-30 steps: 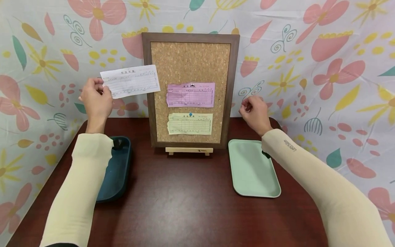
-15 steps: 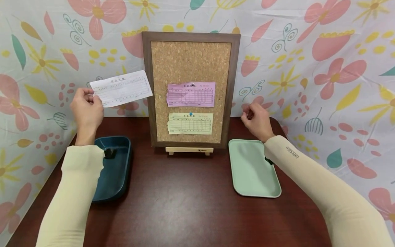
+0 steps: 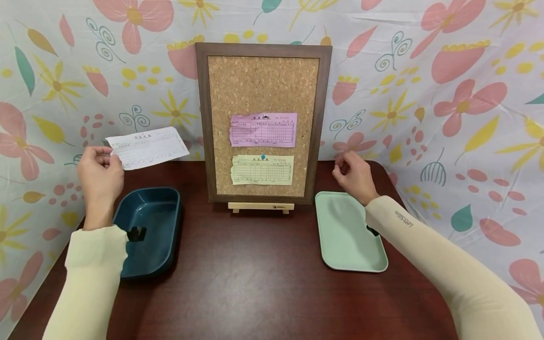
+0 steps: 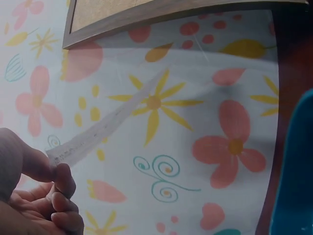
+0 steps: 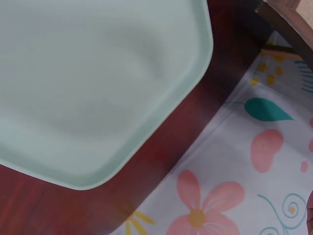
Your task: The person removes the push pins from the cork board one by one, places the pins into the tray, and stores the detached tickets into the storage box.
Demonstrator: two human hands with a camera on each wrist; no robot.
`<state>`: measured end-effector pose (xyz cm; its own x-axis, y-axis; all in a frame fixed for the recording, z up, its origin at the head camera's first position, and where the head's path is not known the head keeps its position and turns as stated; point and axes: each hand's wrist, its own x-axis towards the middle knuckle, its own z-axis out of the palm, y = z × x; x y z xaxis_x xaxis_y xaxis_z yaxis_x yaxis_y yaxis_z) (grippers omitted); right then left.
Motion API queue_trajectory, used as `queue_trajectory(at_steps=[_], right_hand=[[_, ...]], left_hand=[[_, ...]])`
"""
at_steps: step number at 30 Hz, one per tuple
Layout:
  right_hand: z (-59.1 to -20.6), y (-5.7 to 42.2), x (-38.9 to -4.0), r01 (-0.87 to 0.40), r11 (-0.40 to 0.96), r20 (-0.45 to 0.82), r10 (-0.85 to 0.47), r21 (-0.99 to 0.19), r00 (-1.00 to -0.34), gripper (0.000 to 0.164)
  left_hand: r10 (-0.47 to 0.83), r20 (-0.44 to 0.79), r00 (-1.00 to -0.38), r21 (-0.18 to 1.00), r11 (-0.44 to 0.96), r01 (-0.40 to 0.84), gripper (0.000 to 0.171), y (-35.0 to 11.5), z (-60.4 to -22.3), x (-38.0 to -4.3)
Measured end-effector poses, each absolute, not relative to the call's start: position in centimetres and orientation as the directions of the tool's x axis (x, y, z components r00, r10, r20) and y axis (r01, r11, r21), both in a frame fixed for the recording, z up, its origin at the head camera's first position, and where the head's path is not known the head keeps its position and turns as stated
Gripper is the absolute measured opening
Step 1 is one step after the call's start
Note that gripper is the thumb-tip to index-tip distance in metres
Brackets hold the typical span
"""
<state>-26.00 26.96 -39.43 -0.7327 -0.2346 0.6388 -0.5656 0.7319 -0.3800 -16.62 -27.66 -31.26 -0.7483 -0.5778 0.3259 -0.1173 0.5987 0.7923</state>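
Observation:
My left hand point(image 3: 101, 174) pinches the left end of a white receipt slip point(image 3: 148, 147) between thumb and fingers, above the back of the dark blue tray point(image 3: 155, 252). The slip point(image 4: 105, 125) shows nearly edge-on in the left wrist view. My right hand point(image 3: 356, 175) hovers by the far end of the mint tray point(image 3: 346, 231), fingers curled toward the thumb; I cannot tell if something small is between them. Between the hands, a framed cork board point(image 3: 262, 85) bears a purple receipt point(image 3: 261, 134) above a pale green receipt point(image 3: 262, 174), each pinned near its top edge.
A small wooden stand point(image 3: 260, 206) supports the board on the dark red-brown table point(image 3: 246, 283). A flowered cloth point(image 3: 425, 71) hangs close behind and along the sides. Black wrist mounts point(image 3: 136, 234) stick out from the sleeves.
My left hand has moved left and down with the white slip, away from the cork board toward the blue tray. My right hand has dropped slightly.

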Motion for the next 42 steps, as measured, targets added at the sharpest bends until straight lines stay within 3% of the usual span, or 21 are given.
queue_trajectory(at_steps=[8,24,36,42], right_hand=[[-40.5,27.6,-25.3,-0.523,0.752,0.585,-0.230,-0.400,-0.778,0.009],[-42.6,28.4,-24.5,-0.494,0.771,0.538,-0.239,-0.401,-0.809,0.007],[-44.2,28.6,-24.0,-0.466,0.777,0.480,-0.244,-0.424,-0.843,0.004],[-44.8,28.4,-23.8,-0.438,0.784,0.421,-0.251,-0.440,-0.872,0.008]], left_hand=[[-0.611,0.274,-0.743,0.764,0.607,-0.218,0.037,-29.0,-32.9,-14.2],[-0.678,0.249,-0.692,0.789,0.556,-0.262,0.026,-30.3,-36.3,-10.8],[-0.599,0.437,-0.671,0.682,0.707,-0.188,0.022,-29.5,-38.7,-8.6],[-0.583,0.386,-0.715,0.672,0.709,-0.215,0.024,-29.1,-39.7,-8.3]])
